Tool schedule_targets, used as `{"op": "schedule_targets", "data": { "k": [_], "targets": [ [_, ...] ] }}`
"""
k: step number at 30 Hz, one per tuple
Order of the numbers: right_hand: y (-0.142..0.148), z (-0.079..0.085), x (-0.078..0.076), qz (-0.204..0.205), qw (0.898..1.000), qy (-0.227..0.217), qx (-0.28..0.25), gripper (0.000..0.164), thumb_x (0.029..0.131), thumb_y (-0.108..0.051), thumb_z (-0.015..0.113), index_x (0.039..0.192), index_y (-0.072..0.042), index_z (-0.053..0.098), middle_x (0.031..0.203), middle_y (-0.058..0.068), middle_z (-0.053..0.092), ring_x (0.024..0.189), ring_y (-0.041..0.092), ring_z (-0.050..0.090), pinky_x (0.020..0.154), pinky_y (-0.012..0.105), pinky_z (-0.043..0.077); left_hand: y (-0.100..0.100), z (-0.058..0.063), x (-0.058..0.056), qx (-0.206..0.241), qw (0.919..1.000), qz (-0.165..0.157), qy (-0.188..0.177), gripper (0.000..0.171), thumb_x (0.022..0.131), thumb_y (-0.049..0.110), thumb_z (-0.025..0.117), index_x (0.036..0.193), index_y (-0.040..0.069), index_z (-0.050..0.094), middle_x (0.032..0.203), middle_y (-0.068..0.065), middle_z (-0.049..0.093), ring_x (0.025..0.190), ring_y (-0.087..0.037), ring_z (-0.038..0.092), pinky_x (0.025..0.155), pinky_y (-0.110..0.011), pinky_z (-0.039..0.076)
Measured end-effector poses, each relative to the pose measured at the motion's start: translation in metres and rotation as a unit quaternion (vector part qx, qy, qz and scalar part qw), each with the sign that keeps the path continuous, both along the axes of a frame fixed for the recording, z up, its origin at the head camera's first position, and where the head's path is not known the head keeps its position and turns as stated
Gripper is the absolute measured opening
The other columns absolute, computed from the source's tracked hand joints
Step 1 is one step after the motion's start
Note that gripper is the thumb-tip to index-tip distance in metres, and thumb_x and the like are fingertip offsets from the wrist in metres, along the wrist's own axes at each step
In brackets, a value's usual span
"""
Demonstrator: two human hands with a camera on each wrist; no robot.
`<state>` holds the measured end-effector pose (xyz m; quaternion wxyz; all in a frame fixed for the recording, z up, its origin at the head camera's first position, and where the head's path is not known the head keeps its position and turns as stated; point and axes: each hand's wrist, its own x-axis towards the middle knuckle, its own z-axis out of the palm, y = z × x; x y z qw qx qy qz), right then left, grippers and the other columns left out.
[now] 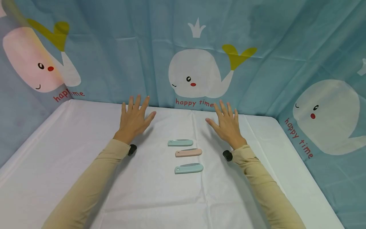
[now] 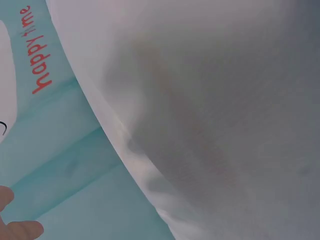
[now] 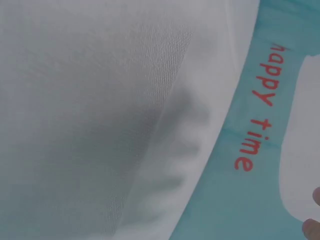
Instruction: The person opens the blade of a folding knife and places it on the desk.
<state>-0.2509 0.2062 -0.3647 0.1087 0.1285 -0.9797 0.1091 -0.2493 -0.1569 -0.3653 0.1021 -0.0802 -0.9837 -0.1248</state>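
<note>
Three folded pocket knives lie in a column on the white-covered table in the head view. The farthest is a light green knife (image 1: 180, 143), the middle one a pink knife (image 1: 188, 153), the nearest another light green knife (image 1: 189, 169). My left hand (image 1: 133, 121) is held over the table to the left of them, fingers spread and holding nothing. On the other side my right hand (image 1: 227, 124) is likewise spread and bare, apart from the knives. Only fingertips (image 2: 22, 230) of the left hand show in the left wrist view, and fingertips (image 3: 312, 229) of the right hand in the right wrist view.
A white cloth (image 1: 154, 194) with fold creases covers the table. Blue curtains (image 1: 114, 63) printed with whales and "happy time" stand behind it and along both sides. Dark wrist cameras (image 1: 227, 155) sit at both cuffs. Hand shadows fall on the cloth.
</note>
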Motion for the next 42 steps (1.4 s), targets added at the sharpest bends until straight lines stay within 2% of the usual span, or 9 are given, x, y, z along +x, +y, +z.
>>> {"op": "schedule_targets", "data": {
  "k": [9,16,26,36,42],
  "targets": [
    [-0.001,0.002,0.017,0.002,1.0,-0.01,-0.008,0.082,0.096,-0.063,0.047,0.16,-0.023,0.017,0.168,0.009,0.008,0.155,0.036,0.0,0.12,0.064,-0.001,0.005,0.002,0.014,0.0,1.0,-0.002,-0.001,0.072,0.102,0.056,0.036,0.16,0.02,0.014,0.165,-0.02,0.012,0.152,-0.045,0.004,0.118,-0.068,0.005],
    [0.001,0.001,0.029,0.012,1.0,0.002,-0.02,0.081,0.096,-0.065,0.046,0.16,-0.021,0.019,0.168,0.01,0.01,0.155,0.038,0.003,0.119,0.066,0.003,0.014,0.005,0.026,-0.004,0.9999,-0.007,0.006,0.07,0.102,0.054,0.036,0.16,0.02,0.016,0.165,-0.019,0.015,0.152,-0.044,0.006,0.118,-0.067,0.007],
    [-0.004,0.004,0.05,0.023,0.999,-0.012,-0.033,0.08,0.097,-0.063,0.047,0.159,-0.019,0.022,0.168,0.008,0.009,0.155,0.036,0.002,0.119,0.065,0.002,0.026,0.007,0.046,0.019,0.9994,-0.027,0.009,0.07,0.102,0.053,0.04,0.159,0.017,0.021,0.164,-0.02,0.019,0.152,-0.044,0.009,0.119,-0.067,0.007],
    [-0.01,0.002,0.068,0.038,0.999,-0.006,-0.037,0.076,0.098,-0.059,0.049,0.158,-0.019,0.025,0.168,0.007,0.014,0.154,0.038,0.007,0.119,0.064,0.004,0.038,0.009,0.066,0.036,0.9982,-0.045,-0.019,0.068,0.102,0.051,0.041,0.159,0.017,0.023,0.164,-0.019,0.02,0.152,-0.042,0.012,0.119,-0.065,0.006],
    [-0.013,0.002,0.08,0.052,0.998,-0.006,-0.033,0.075,0.098,-0.056,0.051,0.158,-0.018,0.027,0.167,0.007,0.017,0.154,0.037,0.01,0.119,0.064,0.006,0.044,0.008,0.074,0.04,0.9974,-0.054,-0.026,0.068,0.102,0.05,0.043,0.158,0.017,0.024,0.164,-0.019,0.022,0.152,-0.042,0.014,0.12,-0.064,0.008]
  ]
}}
